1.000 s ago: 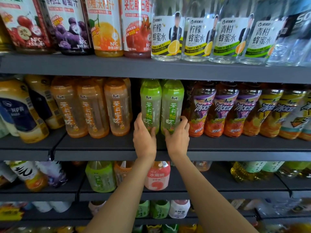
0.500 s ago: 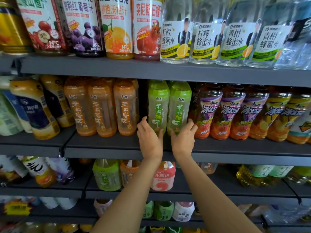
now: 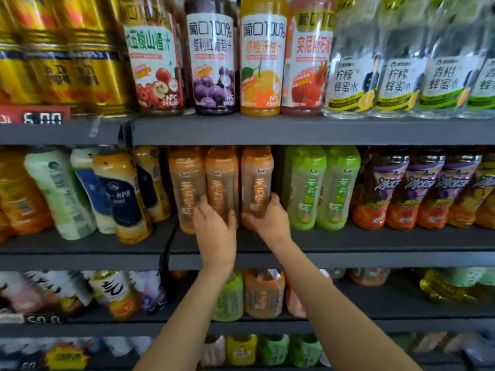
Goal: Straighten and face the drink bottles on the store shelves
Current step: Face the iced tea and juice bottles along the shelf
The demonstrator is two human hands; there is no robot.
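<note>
Facing the orange teas, middle shelf.
Left hand (image 3: 214,231) wraps the middle orange bottle (image 3: 221,183), right hand (image 3: 267,220) clasps the right one (image 3: 256,180). Green teas (image 3: 321,186) look faced; the tilted bottles (image 3: 88,194) at left seem still to do.

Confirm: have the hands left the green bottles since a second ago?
Yes. Both hands moved left along the middle shelf: the left hand and right hand now hold the orange bottles, with the green bottles untouched to their right.
</note>
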